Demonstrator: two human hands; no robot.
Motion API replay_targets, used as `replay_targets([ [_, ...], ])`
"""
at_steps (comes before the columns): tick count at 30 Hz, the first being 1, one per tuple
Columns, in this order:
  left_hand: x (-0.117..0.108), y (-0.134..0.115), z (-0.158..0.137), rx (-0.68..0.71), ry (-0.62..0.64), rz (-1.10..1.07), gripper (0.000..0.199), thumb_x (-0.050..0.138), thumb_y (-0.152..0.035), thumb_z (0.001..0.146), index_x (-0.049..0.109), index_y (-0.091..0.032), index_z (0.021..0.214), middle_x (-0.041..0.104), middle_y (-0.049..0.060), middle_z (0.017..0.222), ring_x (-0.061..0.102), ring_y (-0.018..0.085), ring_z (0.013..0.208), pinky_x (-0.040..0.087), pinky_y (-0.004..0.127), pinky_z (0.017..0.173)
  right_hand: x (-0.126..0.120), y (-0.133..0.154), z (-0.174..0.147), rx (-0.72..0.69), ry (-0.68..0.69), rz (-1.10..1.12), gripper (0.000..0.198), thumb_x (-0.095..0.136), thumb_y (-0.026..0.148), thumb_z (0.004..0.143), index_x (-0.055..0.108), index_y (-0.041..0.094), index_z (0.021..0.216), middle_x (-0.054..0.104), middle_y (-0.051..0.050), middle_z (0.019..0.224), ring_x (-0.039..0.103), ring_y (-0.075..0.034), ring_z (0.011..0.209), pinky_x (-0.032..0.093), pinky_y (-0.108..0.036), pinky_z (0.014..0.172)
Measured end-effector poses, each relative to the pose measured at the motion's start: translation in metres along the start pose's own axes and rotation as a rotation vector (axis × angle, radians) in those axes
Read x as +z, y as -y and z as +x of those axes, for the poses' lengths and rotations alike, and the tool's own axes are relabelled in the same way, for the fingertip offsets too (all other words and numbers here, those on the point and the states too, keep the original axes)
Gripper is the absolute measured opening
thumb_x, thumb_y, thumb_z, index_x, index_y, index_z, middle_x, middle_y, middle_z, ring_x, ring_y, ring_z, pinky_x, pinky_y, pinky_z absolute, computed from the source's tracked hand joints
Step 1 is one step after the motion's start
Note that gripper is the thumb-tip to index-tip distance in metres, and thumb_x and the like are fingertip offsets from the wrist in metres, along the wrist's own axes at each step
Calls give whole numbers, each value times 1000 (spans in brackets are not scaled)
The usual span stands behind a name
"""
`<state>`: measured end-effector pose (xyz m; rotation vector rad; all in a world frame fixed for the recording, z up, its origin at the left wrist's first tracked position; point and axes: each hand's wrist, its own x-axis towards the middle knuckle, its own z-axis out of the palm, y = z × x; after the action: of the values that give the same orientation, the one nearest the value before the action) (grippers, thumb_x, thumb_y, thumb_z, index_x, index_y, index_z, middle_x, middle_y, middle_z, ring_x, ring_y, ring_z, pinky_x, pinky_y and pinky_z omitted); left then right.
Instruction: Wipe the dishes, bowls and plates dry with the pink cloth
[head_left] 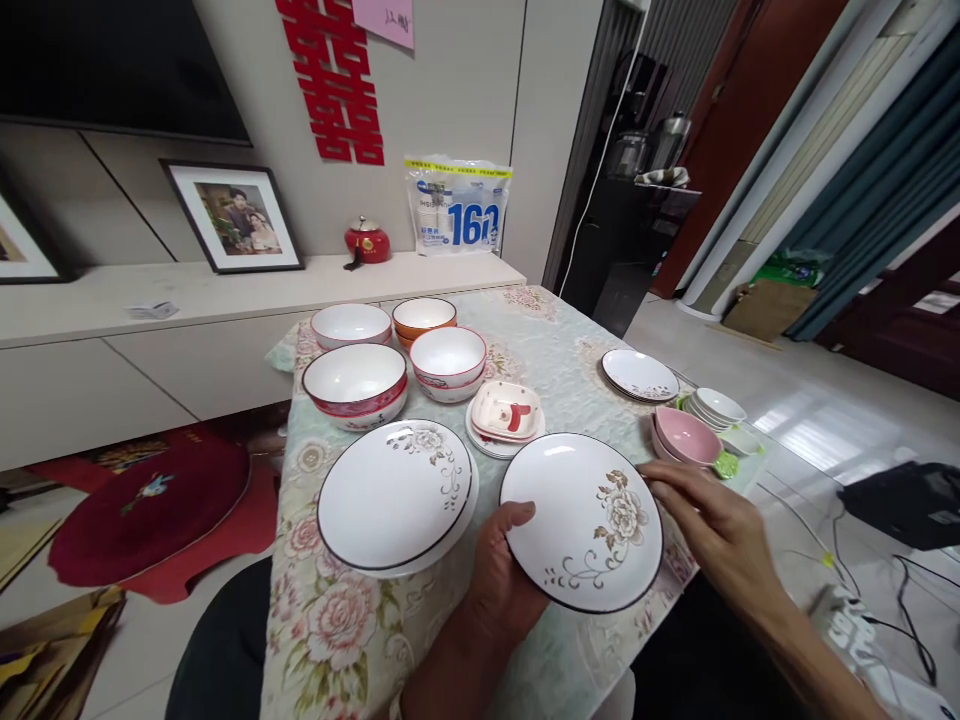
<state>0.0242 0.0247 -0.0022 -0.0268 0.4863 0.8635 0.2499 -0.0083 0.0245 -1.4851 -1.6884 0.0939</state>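
A white plate (559,510) with a brown flower print and a dark rim is held above the near part of the table. My left hand (504,570) grips its lower left edge, thumb on top and the other fingers underneath. At the plate's upper right rim, my right hand (716,525) pinches the edge between its fingertips. Just left of it, a similar flowered plate (382,495) lies on a larger white dish. Behind the held plate, small square dishes with a red-scarf print (507,410) sit stacked on white round plates (480,440).
Stacked bowls (354,375) stand at the table's far left. Toward the right edge are more flowered plates (639,375), pink bowls (688,436) and small white bowls (718,404). A flowered cloth (345,610) covers the table. A red stool (157,500) stands to the left.
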Motion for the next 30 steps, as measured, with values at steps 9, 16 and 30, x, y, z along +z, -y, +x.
replay_targets([
  [9, 6, -6, 0, 35, -199, -20, 48, 62, -27, 75, 70, -9, 119, 80, 15, 94, 68, 39, 114, 47, 54, 104, 53, -9, 16, 42, 310, 88, 35, 62, 24, 86, 67, 23, 121, 73, -9, 109, 68, -26, 102, 60, -39, 87],
  [16, 4, -3, 2, 26, -217, 6, 50, 63, -22, 73, 68, -8, 121, 80, 15, 92, 70, 38, 108, 49, 52, 100, 55, -38, 42, 113, 235, -2, 16, 55, 18, 84, 71, 20, 84, 72, -4, 84, 67, -21, 78, 54, -33, 73],
  [30, -1, 4, 12, -48, -295, 212, 30, 61, -13, 68, 72, -7, 96, 76, 11, 76, 71, 30, 86, 50, 43, 91, 41, -8, 34, 6, 251, -152, 29, 51, 8, 87, 72, 24, 101, 65, -6, 96, 63, -22, 92, 50, -36, 80],
])
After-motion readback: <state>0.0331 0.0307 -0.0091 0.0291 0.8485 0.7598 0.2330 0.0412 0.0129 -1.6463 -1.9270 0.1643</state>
